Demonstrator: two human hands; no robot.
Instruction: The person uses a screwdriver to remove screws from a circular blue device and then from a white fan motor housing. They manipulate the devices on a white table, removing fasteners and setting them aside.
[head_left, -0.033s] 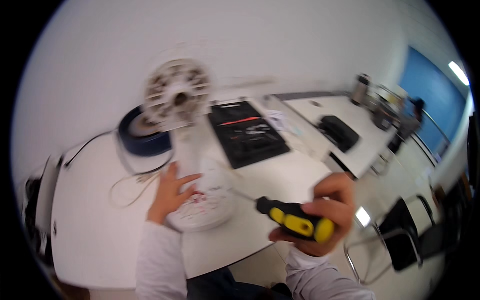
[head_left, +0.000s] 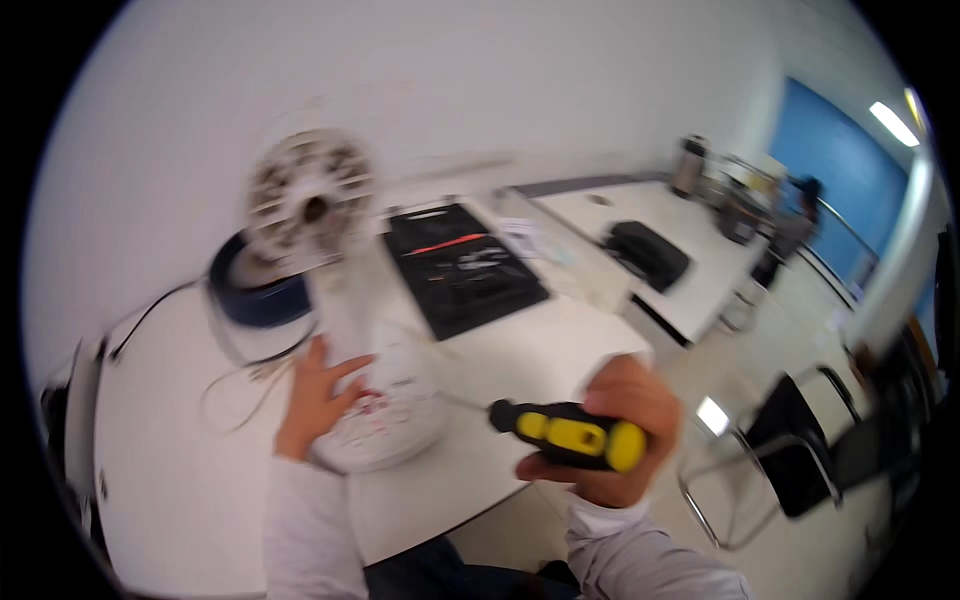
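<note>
On the white table stands what looks like a desk fan stripped of its blades. It has a round, ribbed off-white head [head_left: 275, 225] and a rounded white base [head_left: 395, 430] with reddish marks on top. My left hand [head_left: 318, 400] lies on the base with its fingers spread. In my right hand [head_left: 635, 410] is a black and yellow screwdriver [head_left: 565, 433], held by the handle above the table's front right edge. Its thin shaft points left toward the side of the base; blur hides whether the tip touches it.
Behind the fan sits a dark blue ring-shaped piece [head_left: 262, 300], with cords around it. A black tool tray [head_left: 450, 290] holds a red tool and small metal pieces. On the farther table [head_left: 590, 215] are a black case [head_left: 645, 253] and a flask [head_left: 690, 165]. Black chairs [head_left: 790, 440] stand at right.
The view has shifted, so the table and everything on it appear farther left. Both hands keep their places relative to the fan, and the screwdriver stays in my right hand.
</note>
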